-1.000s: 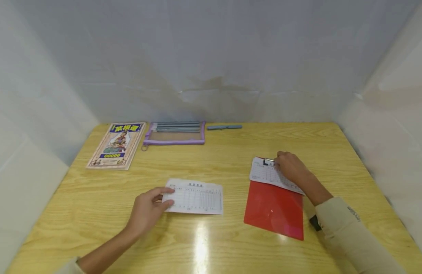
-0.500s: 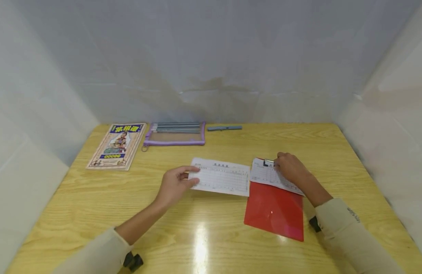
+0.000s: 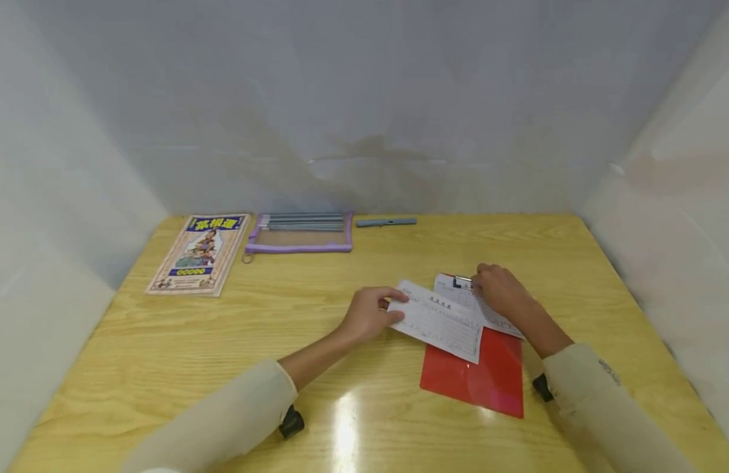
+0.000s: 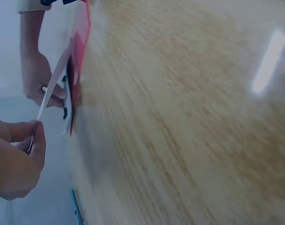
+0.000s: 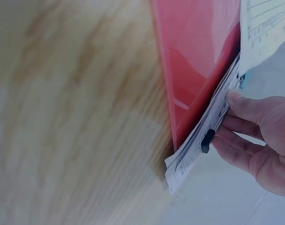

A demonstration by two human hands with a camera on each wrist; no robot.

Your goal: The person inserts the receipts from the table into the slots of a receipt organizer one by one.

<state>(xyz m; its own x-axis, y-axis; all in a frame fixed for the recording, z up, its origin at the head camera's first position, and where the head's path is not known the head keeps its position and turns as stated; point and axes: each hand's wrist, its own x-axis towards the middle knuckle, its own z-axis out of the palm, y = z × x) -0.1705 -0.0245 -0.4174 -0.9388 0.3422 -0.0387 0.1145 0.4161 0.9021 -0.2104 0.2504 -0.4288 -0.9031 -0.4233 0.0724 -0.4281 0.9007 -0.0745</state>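
Observation:
My left hand (image 3: 367, 315) pinches a white printed form (image 3: 438, 325) by its left edge, between thumb and fingers. The form slants over a red clipboard (image 3: 500, 378) and overlaps the papers (image 3: 499, 320) at its top. In the left wrist view, the form (image 4: 52, 86) appears edge-on, raised off the table. My right hand (image 3: 501, 289) grips the clipboard's metal clip (image 3: 462, 282). Its thumb lies against the papers (image 5: 191, 157) beside the clip's dark end (image 5: 207, 141) in the right wrist view. Whether the clip's mouth is spread cannot be made out.
A comic-style booklet (image 3: 201, 253) lies at the back left of the wooden table (image 3: 222, 355). Beside it are a purple-edged zip pouch (image 3: 299, 248) with several grey-blue sticks and a blue pen (image 3: 386, 223). Pale sheeting (image 3: 364, 105) encloses the back and sides.
My left hand has carried the form rightward from the middle of the table, turning it slightly clockwise, until it overlaps the clipboard. The right hand has stayed at the clip.

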